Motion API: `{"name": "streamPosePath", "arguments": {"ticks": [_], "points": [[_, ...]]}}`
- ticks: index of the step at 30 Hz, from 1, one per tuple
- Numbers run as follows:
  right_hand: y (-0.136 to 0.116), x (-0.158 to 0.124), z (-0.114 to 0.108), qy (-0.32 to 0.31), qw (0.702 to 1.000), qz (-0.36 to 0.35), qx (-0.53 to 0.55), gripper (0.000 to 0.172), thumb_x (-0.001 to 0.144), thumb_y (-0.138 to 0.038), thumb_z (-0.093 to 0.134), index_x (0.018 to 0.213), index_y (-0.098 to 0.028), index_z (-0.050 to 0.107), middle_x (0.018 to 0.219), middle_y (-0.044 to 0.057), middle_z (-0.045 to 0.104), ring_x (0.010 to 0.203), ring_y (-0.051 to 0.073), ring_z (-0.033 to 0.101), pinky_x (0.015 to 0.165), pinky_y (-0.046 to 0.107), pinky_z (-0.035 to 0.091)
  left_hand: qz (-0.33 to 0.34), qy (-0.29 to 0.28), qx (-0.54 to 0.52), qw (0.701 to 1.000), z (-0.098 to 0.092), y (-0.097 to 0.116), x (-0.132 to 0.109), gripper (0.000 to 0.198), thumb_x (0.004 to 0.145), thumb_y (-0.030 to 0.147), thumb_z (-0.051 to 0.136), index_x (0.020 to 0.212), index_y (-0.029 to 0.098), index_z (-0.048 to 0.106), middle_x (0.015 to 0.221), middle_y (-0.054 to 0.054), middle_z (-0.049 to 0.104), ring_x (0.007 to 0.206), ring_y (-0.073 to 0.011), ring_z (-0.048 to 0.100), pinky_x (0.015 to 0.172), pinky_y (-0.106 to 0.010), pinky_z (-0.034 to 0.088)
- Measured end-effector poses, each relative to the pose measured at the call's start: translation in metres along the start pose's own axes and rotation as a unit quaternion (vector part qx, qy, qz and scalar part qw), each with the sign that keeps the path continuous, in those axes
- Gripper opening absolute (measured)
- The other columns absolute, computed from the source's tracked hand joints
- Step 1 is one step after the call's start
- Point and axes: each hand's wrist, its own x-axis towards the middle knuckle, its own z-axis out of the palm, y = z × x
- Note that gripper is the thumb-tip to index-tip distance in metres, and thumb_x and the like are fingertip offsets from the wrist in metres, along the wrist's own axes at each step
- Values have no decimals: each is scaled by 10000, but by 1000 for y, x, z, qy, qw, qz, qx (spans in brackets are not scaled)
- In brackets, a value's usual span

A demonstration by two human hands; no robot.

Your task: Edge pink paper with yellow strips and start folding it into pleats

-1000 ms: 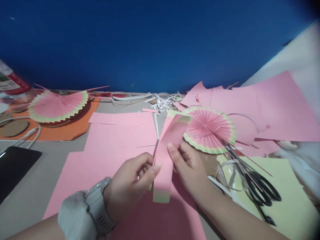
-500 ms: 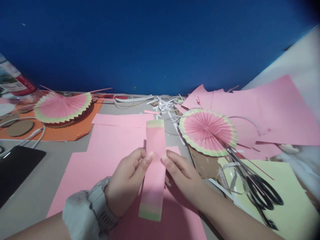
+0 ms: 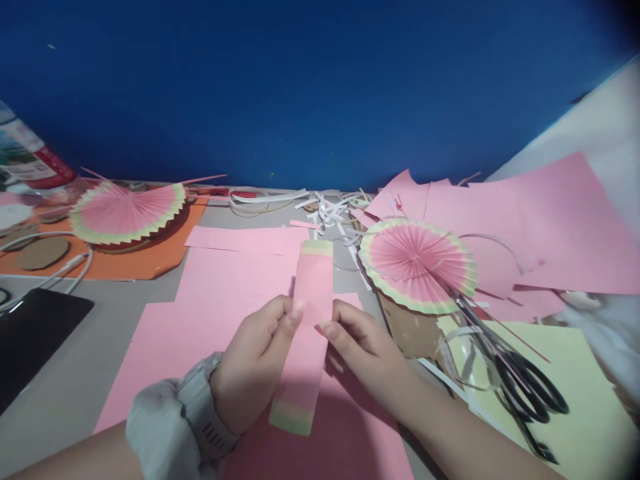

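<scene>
Between my hands is a long pink paper strip (image 3: 311,333) with pale yellow and green bands at both short ends. My left hand (image 3: 263,350) pinches its left edge, thumb on top and fingers curled beneath. On the right edge, my right hand (image 3: 365,343) grips the strip with its thumb on top and fingers folded underneath. The strip is held above large pink paper sheets (image 3: 220,293), its lower end tilted slightly left. Whether it is one layer or several folded together, I cannot tell.
Pleated pink fans with yellow-green rims lie at left (image 3: 130,212) and right (image 3: 417,263). Black-handled scissors (image 3: 520,373) rest on yellow-green paper (image 3: 585,387). A phone (image 3: 43,340) is at left, near a bottle (image 3: 33,153). Paper scraps (image 3: 335,210) lie by the blue panel (image 3: 320,87).
The strip has tilted a little, its top end shifting right and its bottom end left. My right thumb has moved slightly inward and down along the edge.
</scene>
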Motion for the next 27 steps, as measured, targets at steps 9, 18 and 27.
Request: {"name": "streamPosePath", "arguments": {"ticks": [9,18,27], "points": [[2,0,2,-20,1000,11,5,308,906,-444,439,740,-187,473,556,-53,467,503,83,449,527,224,375,-7,-20,7,1000,0,0,-1,286,937,388,368,724,225,464,649,46,553,650,-118,515,645,-212,431],[-5,0,1,15,1000,1,-19,343,920,-447,399,679,-204,403,508,-69,403,442,80,397,452,218,310,11,-36,27,999,1,0,-1,290,938,368,382,696,217,438,648,61,522,605,-104,453,583,-200,366],[-3,-2,1,86,976,-69,-187,372,929,-363,423,622,-202,288,564,-64,307,519,80,322,502,215,276,22,-28,39,999,1,0,-2,283,946,328,367,700,211,444,662,61,487,607,-111,403,599,-218,336]]}}
